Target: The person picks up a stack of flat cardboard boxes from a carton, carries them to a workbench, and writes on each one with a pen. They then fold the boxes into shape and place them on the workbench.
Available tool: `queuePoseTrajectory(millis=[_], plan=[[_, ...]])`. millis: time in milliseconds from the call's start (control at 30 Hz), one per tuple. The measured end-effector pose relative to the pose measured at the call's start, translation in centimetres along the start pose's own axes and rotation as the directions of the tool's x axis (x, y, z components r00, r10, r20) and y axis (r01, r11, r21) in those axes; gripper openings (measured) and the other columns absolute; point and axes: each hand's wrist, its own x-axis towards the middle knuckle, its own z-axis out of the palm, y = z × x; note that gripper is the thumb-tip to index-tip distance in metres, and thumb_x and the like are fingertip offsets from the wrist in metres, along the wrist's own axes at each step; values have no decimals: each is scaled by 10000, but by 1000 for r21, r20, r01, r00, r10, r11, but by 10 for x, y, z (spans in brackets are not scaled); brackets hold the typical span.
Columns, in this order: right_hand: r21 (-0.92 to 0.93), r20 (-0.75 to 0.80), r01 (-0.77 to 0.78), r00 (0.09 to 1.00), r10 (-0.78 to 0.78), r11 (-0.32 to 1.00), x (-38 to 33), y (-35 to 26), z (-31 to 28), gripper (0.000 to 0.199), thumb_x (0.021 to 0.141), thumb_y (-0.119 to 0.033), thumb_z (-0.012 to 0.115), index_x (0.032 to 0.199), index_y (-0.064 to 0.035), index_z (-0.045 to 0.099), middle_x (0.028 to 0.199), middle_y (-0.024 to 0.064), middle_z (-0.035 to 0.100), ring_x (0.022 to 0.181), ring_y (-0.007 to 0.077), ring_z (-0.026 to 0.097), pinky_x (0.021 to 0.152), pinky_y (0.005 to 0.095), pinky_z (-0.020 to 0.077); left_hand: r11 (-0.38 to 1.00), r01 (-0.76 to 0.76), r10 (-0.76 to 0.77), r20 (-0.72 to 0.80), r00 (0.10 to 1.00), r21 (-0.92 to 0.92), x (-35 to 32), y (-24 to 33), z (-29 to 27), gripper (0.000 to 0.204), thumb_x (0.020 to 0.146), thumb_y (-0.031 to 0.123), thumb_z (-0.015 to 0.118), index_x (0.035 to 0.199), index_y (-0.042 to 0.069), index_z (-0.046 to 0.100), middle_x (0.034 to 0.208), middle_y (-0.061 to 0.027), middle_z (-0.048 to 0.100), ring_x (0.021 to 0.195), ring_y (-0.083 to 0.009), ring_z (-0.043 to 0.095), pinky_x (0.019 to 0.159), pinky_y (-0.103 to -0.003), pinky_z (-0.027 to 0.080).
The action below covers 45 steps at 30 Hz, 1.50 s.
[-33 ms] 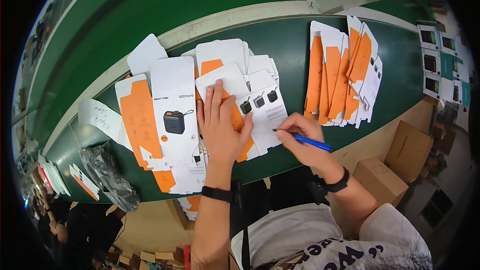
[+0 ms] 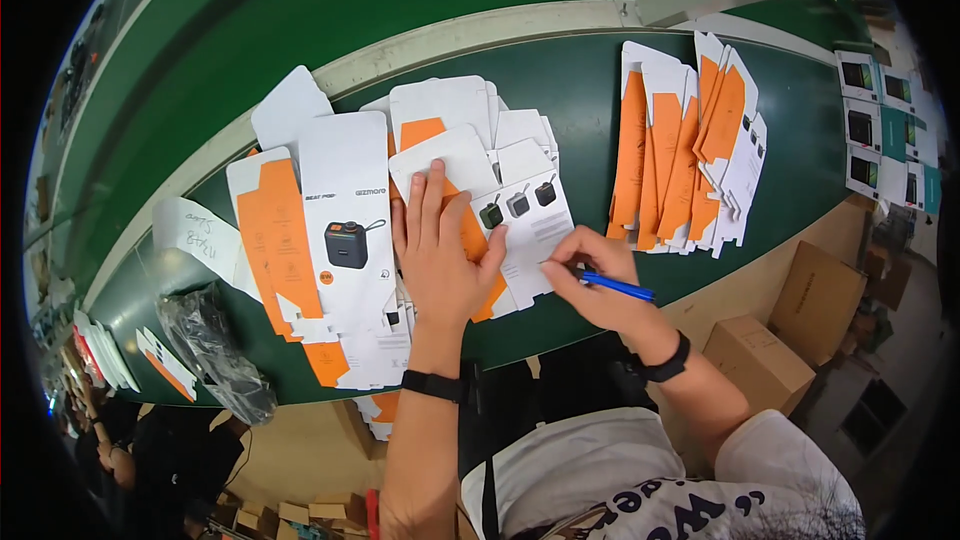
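My left hand (image 2: 440, 250) lies flat, fingers spread, on an unfolded white-and-orange carton (image 2: 470, 225) near the middle of the green table. Under it and behind it are more flat cartons in a loose pile. In my right hand (image 2: 600, 285) is a blue pen (image 2: 618, 286), pinched between thumb and fingers. Its tip end is at the lower right part of a white carton panel (image 2: 530, 230) printed with small speakers; whether it touches the panel cannot be seen. Left of my left hand, a flat carton (image 2: 347, 180) shows a large black speaker picture.
More flat cartons (image 2: 680, 150) lie fanned at the right. A handwritten paper slip (image 2: 200, 240) and a crumpled dark plastic bag (image 2: 215, 350) are at the left. Printed boxes (image 2: 862, 125) stand at far right, above brown cardboard boxes (image 2: 757, 365). Another person's arm (image 2: 115, 460) shows at lower left.
My right hand and the pen have moved slightly left, and the fingers around the pen have bent a little differently. My left hand stays on the carton.
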Motion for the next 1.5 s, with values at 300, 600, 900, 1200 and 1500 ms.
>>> queuePoseTrajectory(millis=[300, 600, 900, 1200, 1500], plan=[[-255, -1, 328, 941, -340, 910, 21, 24, 18, 352, 824, -75, 815, 655, -45, 507, 549, 62, 528, 454, 164, 525, 458, 281, 410, 1000, -8, 8, -34, 999, -1, 4, 3, -2, 691, 710, 516, 863, 1262, 142, 683, 1528, -163, 486, 1427, -377, 426, 1196, -560, 284], [-360, 38, 444, 886, -462, 821, 24, 34, 18, 345, 790, -33, 808, 645, -50, 495, 559, 69, 521, 463, 219, 523, 457, 313, 400, 1000, -21, 20, -46, 999, -12, 2, 1, 0, 680, 714, 509, 865, 1257, 142, 685, 1534, -161, 479, 1438, -375, 415, 1190, -561, 283], [-63, -358, 298, 884, -300, 953, 4, 39, 9, 224, 1037, -210, 611, 1018, 11, 640, 920, 90, 696, 806, 124, 653, 704, 260, 519, 1000, -26, 25, -59, 998, -17, 2, 2, -1, 679, 713, 514, 867, 1260, 154, 688, 1533, -151, 481, 1438, -366, 417, 1193, -554, 285], [-132, -105, 158, 979, -172, 979, 7, 19, 17, 230, 907, -82, 756, 770, -45, 576, 602, 29, 592, 518, 76, 515, 500, 266, 420, 1000, -25, 24, -68, 997, -18, 2, 1, -1, 692, 700, 507, 877, 1259, 145, 687, 1524, -157, 489, 1439, -364, 417, 1193, -555, 294], [-351, 19, 425, 894, -447, 834, 21, 34, 20, 310, 816, -76, 805, 660, -65, 538, 562, 63, 546, 469, 227, 549, 456, 309, 407, 999, -31, 29, -84, 996, -18, 1, -1, 1, 680, 705, 520, 869, 1245, 146, 695, 1521, -154, 494, 1434, -362, 422, 1192, -548, 299]])
